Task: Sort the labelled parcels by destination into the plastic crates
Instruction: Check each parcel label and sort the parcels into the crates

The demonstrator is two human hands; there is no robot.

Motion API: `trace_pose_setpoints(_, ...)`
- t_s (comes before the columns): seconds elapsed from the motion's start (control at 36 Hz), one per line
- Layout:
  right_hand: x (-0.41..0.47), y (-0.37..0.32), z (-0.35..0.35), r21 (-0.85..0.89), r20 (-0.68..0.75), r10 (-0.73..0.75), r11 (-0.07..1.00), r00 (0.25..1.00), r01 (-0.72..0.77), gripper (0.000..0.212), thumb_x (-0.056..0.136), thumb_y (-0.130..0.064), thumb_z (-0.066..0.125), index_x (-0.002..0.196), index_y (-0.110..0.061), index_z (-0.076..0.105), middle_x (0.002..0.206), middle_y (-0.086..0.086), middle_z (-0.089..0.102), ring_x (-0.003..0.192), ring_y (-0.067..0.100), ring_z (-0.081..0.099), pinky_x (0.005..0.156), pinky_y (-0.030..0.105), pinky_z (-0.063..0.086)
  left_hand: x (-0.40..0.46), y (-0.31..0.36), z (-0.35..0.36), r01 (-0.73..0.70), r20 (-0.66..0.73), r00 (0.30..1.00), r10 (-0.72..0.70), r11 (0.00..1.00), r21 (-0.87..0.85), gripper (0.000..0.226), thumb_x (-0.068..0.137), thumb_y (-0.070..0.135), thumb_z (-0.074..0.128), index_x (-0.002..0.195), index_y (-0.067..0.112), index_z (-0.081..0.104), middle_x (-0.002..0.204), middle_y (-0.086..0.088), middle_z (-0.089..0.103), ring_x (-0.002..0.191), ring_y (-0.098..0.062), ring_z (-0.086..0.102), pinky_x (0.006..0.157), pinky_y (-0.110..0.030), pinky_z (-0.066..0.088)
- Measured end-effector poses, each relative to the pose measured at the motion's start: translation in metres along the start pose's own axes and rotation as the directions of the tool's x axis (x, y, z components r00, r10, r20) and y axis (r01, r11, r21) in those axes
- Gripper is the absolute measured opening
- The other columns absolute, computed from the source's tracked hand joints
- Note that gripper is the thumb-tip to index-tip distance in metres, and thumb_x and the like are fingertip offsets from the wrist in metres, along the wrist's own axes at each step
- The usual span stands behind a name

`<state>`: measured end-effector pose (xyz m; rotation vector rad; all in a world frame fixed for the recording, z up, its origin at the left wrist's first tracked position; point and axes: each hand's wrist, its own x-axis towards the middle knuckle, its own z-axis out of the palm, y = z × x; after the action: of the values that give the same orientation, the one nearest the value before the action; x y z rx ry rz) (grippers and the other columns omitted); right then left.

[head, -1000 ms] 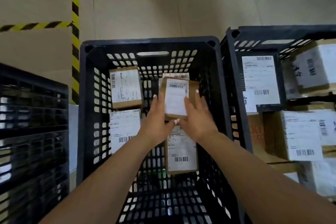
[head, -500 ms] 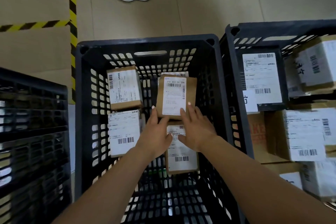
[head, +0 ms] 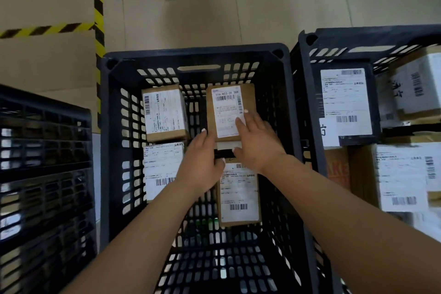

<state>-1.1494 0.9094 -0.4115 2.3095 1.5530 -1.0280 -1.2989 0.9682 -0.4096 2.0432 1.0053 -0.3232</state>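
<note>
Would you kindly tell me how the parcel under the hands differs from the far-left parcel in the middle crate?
The parcel under the hands has bare cardboard beside its label; the far-left parcel is mostly covered by its label. The right hand lies on the first; the second is untouched. Both are brown, label up.

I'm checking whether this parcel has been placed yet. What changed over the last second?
The small brown parcel went from being held up in both hands to lying in the middle crate at the far right. The left hand let go; the right hand rests flat on it. The other three parcels stayed put.
</note>
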Motion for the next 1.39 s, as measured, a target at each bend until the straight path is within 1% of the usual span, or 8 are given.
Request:
trace_pose_setpoints(0.08,-0.025,-0.009,-0.017,0.012,-0.053,-0.060,0.998,0.997,0.060,0.072,0.099,-0.039,0.042,0.154,-0.012,0.004,0.162,0.011,-0.004,0.149,0.024,-0.009,0.119,0.040,0.000,-0.015,0.018,-0.032,-0.097,-0.093,0.991,0.100,0.995,0.039,0.064,0.093,0.018,0.057,0.150,0.020,0.026,0.147,-0.002,0.040,0.136,-0.020,0.029,0.107,-0.022,0.019)
trace_pose_setpoints(0.19,-0.066,-0.028,-0.058,0.050,-0.139,-0.128,0.989,0.982,0.136,0.068,0.100,-0.043,0.038,0.154,-0.013,0.009,0.162,0.010,0.000,0.149,0.023,-0.006,0.120,0.038,0.001,-0.041,0.047,-0.082,-0.174,-0.119,0.973,0.195,0.970,0.171,0.066,0.095,0.024,0.055,0.152,0.020,0.024,0.150,0.000,0.037,0.135,-0.016,0.032,0.108,-0.027,0.028)
trace_pose_setpoints(0.33,-0.136,-0.053,-0.137,0.117,-0.239,-0.153,0.976,0.959,0.185,0.067,0.099,-0.039,0.045,0.154,-0.015,0.015,0.162,0.008,0.007,0.149,0.022,0.005,0.119,0.030,0.008,-0.088,0.085,-0.158,-0.304,-0.063,0.938,0.341,0.896,0.323,0.062,0.095,0.030,0.055,0.150,0.023,0.028,0.149,0.003,0.039,0.137,-0.013,0.030,0.112,-0.026,0.023)
trace_pose_setpoints(0.47,-0.226,-0.069,-0.214,0.106,-0.357,-0.073,0.987,0.931,0.118,0.063,0.100,-0.040,0.045,0.154,-0.023,0.018,0.162,-0.002,0.012,0.147,0.014,0.009,0.115,0.023,0.012,-0.149,0.142,-0.240,-0.378,-0.053,0.898,0.437,0.827,0.416,0.058,0.099,0.031,0.049,0.151,0.025,0.025,0.151,0.006,0.035,0.139,-0.014,0.028,0.112,-0.027,0.024)
trace_pose_setpoints(0.78,-0.447,-0.076,-0.313,0.211,-0.612,0.195,0.974,0.767,-0.079,0.055,0.098,-0.039,0.048,0.150,-0.028,0.030,0.155,-0.005,0.029,0.142,0.011,0.025,0.113,0.024,0.019,-0.261,0.289,-0.350,-0.587,-0.050,0.681,0.731,0.586,0.558,0.053,0.097,0.043,0.047,0.146,0.026,0.037,0.145,0.005,0.044,0.135,-0.016,0.035,0.109,-0.030,0.027)
trace_pose_setpoints(1.0,-0.592,-0.061,-0.339,0.241,-0.786,0.311,0.950,0.534,-0.198,0.054,0.096,-0.039,0.053,0.146,-0.028,0.037,0.152,-0.007,0.036,0.138,0.008,0.030,0.105,0.014,0.018,-0.334,0.414,-0.343,-0.741,0.021,0.457,0.889,0.367,0.561,0.060,0.097,0.046,0.049,0.150,0.027,0.029,0.148,0.006,0.041,0.136,-0.013,0.035,0.108,-0.029,0.030)
trace_pose_setpoints(1.11,-0.654,-0.044,-0.327,0.283,-0.821,0.363,0.929,0.441,-0.236,0.054,0.095,-0.040,0.055,0.145,-0.028,0.038,0.151,-0.008,0.037,0.139,0.006,0.029,0.109,0.018,0.019,-0.367,0.465,-0.315,-0.803,0.092,0.343,0.935,0.241,0.545,0.059,0.097,0.045,0.048,0.150,0.030,0.027,0.149,0.011,0.038,0.136,-0.008,0.032,0.104,-0.021,0.026)
trace_pose_setpoints(1.39,-0.783,0.049,-0.253,0.393,-0.763,0.524,0.841,0.379,-0.372,0.054,0.096,-0.043,0.051,0.147,-0.035,0.032,0.154,-0.012,0.030,0.140,0.007,0.025,0.109,0.019,0.020,-0.413,0.574,-0.193,-0.878,0.233,0.183,0.955,0.053,0.476,0.061,0.092,0.051,0.052,0.147,0.034,0.032,0.143,0.016,0.044,0.132,-0.009,0.041,0.104,-0.029,0.036)
